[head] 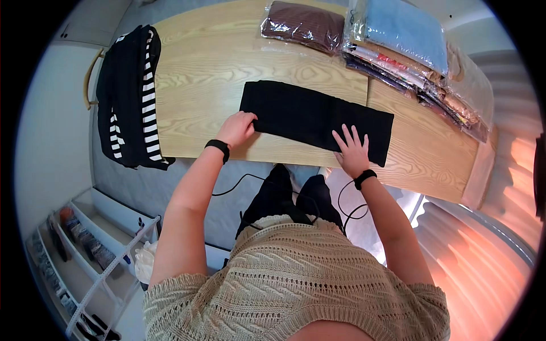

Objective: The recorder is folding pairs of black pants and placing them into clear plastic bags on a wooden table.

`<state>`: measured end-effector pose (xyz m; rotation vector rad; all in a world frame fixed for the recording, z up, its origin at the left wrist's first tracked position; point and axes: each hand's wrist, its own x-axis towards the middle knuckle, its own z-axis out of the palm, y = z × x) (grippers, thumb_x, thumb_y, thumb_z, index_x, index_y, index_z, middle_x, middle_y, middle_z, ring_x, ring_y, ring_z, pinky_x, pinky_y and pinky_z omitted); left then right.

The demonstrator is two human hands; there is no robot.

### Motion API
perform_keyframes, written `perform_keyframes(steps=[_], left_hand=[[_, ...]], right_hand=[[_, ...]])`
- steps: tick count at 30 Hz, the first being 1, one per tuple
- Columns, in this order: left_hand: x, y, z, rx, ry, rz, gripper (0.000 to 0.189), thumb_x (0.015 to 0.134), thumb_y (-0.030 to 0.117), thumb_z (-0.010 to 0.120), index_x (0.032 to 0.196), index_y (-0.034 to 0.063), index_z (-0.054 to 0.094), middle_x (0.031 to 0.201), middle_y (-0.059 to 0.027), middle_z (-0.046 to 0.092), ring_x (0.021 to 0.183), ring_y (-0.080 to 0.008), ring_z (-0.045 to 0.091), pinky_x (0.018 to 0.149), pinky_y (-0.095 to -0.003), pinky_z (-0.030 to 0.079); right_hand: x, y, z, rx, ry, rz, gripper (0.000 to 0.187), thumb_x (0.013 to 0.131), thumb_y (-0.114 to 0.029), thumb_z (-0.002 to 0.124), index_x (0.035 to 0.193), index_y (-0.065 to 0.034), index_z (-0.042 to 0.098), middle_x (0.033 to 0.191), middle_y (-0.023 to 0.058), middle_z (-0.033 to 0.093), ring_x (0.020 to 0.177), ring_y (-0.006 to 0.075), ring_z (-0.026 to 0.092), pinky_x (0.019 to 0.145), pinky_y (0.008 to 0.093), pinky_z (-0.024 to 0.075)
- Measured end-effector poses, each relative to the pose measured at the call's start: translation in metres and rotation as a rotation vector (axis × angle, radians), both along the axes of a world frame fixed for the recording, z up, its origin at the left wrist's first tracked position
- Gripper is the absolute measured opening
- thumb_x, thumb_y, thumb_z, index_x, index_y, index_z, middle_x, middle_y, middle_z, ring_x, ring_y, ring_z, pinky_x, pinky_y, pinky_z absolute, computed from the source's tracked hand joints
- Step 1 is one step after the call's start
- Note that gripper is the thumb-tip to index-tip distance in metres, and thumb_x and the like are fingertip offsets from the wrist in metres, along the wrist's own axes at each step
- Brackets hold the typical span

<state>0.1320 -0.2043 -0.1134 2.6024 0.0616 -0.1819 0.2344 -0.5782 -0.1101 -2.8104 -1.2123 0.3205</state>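
A black garment (pixel 298 106), folded into a long flat strip, lies at a slant on the wooden table (pixel 196 85). At its left end my left hand (pixel 239 128) pinches the near corner between curled fingers and thumb. Farther right, my right hand (pixel 353 151) rests palm down with fingers spread across the near edge of the cloth. Both wrists wear a black band. A pile of black clothes with black-and-white striped parts (pixel 128 98) hangs over the table's left end.
Along the far side lie a brown garment in clear plastic (pixel 303 26) and a stack of bagged clothes topped by a light blue one (pixel 405 34). A chair (pixel 89 79) stands at the left. White shelving (pixel 106 273) is at lower left. A black cable (pixel 239 183) hangs near my legs.
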Motion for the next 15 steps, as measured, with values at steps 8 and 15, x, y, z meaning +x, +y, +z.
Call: perform_keyframes(steps=[8,15], left_hand=[[0.013,0.012,-0.016,-0.273,-0.049,0.308,0.029,0.076,0.017,0.072,0.094,0.0023,0.056,0.090,-0.0154,0.059,0.084,-0.0337,0.057,0.077,-0.0408,0.048],[0.011,-0.007,-0.016,0.009,-0.007,0.606,0.051,0.070,0.031,0.079,0.099,-0.0035,0.055,0.095,-0.0205,0.060,0.091,-0.0356,0.059,0.079,-0.0419,0.049]], right_hand=[[-0.001,0.001,-0.003,-0.012,-0.015,-0.018,0.073,0.077,-0.029,0.072,0.142,-0.0310,0.039,0.150,0.0044,0.033,0.138,0.0294,0.030,0.106,0.0620,0.0260],[-0.002,0.001,-0.003,0.017,-0.006,-0.036,0.073,0.078,-0.029,0.071,0.143,-0.0315,0.038,0.150,0.0037,0.034,0.139,0.0291,0.029,0.106,0.0626,0.0255]])
